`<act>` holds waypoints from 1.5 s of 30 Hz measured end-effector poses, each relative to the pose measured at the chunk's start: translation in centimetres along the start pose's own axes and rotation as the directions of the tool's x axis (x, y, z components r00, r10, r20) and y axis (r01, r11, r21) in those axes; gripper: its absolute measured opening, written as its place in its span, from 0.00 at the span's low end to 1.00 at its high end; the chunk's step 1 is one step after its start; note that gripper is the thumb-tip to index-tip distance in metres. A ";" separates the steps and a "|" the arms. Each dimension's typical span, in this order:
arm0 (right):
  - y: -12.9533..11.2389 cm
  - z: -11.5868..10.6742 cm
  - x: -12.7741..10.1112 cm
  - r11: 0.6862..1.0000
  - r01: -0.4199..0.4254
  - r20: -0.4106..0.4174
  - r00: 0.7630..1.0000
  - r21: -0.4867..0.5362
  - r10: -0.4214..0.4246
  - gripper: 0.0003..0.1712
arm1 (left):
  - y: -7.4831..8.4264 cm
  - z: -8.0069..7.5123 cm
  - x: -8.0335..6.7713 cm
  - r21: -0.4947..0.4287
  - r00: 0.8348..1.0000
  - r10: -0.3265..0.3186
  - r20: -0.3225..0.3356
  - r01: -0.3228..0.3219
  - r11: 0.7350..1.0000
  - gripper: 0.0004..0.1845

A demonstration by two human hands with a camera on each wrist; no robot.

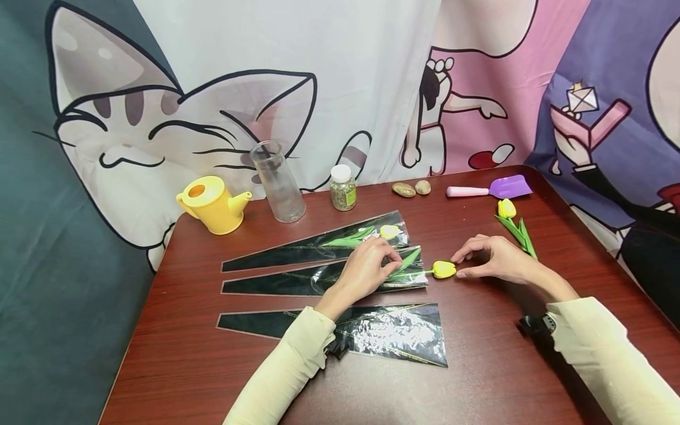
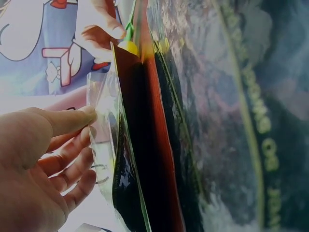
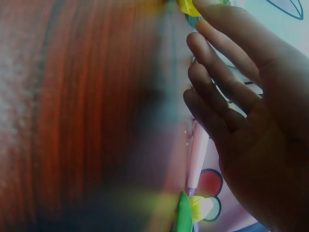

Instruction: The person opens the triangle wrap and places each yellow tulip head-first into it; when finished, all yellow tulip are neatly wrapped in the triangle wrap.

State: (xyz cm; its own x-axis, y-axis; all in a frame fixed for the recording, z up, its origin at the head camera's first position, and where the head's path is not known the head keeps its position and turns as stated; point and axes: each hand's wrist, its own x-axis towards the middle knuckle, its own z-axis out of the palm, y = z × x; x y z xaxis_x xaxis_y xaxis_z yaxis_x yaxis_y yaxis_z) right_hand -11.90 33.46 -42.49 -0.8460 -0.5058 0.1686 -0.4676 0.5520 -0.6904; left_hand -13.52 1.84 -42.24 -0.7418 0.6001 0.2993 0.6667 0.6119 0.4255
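Three flower sleeves lie side by side across the middle of the counter (image 1: 478, 378): the far sleeve (image 1: 319, 245) holds a tulip (image 1: 389, 231), the middle sleeve (image 1: 297, 282) holds the stem of a second tulip (image 1: 444, 269) whose head sticks out at its right end, and the near sleeve (image 1: 393, 333) lies nearest the front edge. Along the back edge, left to right, stand a watering can (image 1: 212, 205), vase (image 1: 277, 182), jar (image 1: 342, 187), two stones (image 1: 411, 188) and a trowel (image 1: 491, 188). A third tulip (image 1: 514, 227) lies near the right edge.

Table (image 1: 478, 378) (sleeves (image 1: 340, 336), tulips (image 1: 445, 269))
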 end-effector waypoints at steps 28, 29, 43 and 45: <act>1.6 0.9 -0.3 0.997 -0.066 0.013 0.998 0.030 0.066 0.12 | 0.1 0.0 -0.1 0.010 1.000 0.001 -0.004 -0.001 1.000 0.03; 1.5 1.0 -0.2 0.997 -0.071 0.013 0.997 0.037 0.071 0.12 | 0.1 0.0 -0.1 0.013 1.000 0.001 -0.006 -0.001 1.000 0.03; -0.2 3.6 2.7 0.991 -0.056 -0.024 0.998 0.119 0.059 0.08 | 0.7 -0.3 0.2 0.033 1.000 0.013 -0.014 -0.013 0.999 0.04; -0.5 3.9 2.9 0.989 -0.048 -0.026 0.998 0.142 0.052 0.08 | 0.7 -0.3 0.2 0.031 1.000 0.018 -0.015 -0.017 0.999 0.04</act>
State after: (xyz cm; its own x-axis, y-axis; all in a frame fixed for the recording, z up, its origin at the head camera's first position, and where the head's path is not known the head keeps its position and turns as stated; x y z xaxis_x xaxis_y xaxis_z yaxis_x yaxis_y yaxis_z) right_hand -13.13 29.09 -44.40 -0.8755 -0.4592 0.1503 -0.3854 0.4761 -0.7904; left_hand -13.19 2.23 -41.62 -0.7309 0.6031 0.3196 0.6813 0.6173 0.3933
